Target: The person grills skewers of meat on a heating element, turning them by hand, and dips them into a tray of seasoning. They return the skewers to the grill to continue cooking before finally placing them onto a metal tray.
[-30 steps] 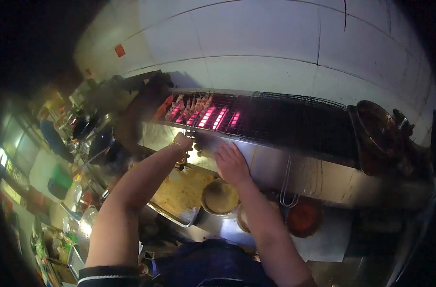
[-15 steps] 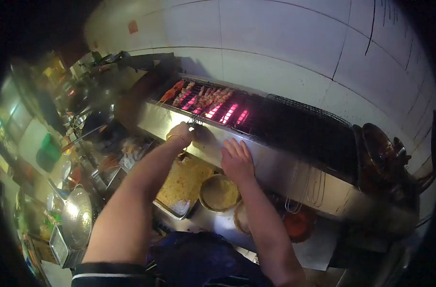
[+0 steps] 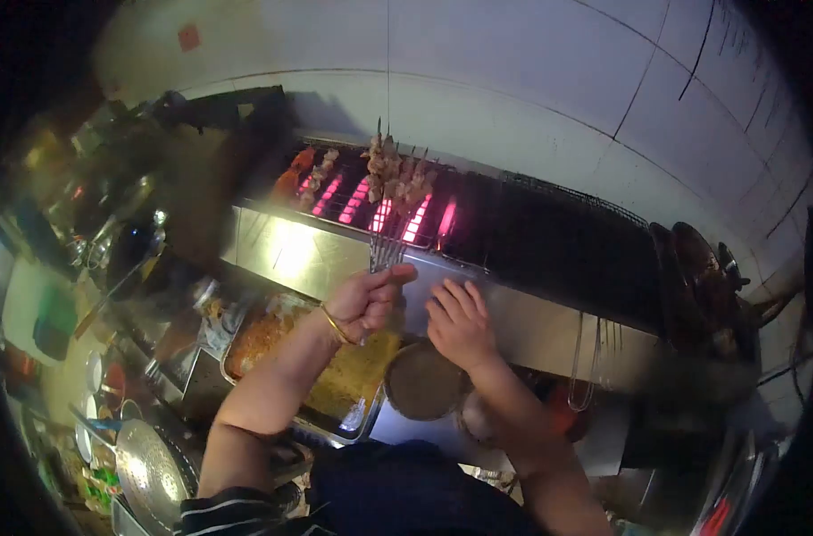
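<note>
My left hand point(image 3: 371, 299) is closed around the ends of several meat skewers point(image 3: 388, 174), raised upright above the grill. Their meat ends are over the glowing part of the long grill point(image 3: 353, 205). A gold bracelet point(image 3: 337, 323) circles my left wrist. My right hand point(image 3: 460, 323) is beside it, in front of the grill's metal face, fingers loosely spread and nothing in them. Farther left on the grate lie a pale meat skewer point(image 3: 317, 174) and reddish-orange skewered food point(image 3: 292, 172).
Below my hands are a metal tray point(image 3: 357, 433) with yellowish crumbs or liquid and a round bowl point(image 3: 424, 380). Wire tongs point(image 3: 587, 366) hang on the grill front at right. A perforated strainer point(image 3: 147, 469) is at lower left. Dark pans point(image 3: 696, 259) stand at the right end.
My left hand has lifted several skewers off the grate, up and toward me. My right hand has come off the grill's front. The view has shifted a little.
</note>
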`<action>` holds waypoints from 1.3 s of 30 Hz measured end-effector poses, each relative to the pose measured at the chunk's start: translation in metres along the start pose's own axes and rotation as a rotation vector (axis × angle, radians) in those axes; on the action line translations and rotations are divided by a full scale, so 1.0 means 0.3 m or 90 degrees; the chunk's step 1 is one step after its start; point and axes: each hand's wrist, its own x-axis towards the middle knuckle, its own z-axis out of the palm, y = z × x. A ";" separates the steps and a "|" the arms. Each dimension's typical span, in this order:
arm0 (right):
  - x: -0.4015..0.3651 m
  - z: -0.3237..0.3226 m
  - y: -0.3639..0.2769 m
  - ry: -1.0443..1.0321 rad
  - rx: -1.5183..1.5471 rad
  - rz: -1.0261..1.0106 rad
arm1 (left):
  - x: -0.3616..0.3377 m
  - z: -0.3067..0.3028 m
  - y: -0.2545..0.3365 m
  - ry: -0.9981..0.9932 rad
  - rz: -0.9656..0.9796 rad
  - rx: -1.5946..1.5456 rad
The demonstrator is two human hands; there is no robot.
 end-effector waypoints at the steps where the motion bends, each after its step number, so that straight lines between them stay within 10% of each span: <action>1: -0.002 0.005 0.000 -0.003 -0.008 0.002 | 0.012 -0.012 0.004 -0.035 -0.028 -0.106; 10: 0.031 0.006 -0.018 -0.039 -0.058 0.018 | 0.066 -0.124 -0.005 -0.221 -0.008 -0.375; 34: 0.011 0.014 -0.017 -0.061 -0.058 0.019 | -0.101 -0.100 -0.230 -0.117 0.082 -0.270; 39: 0.008 0.020 -0.013 -0.018 -0.062 0.003 | -0.191 -0.183 -0.596 0.047 -0.199 -0.163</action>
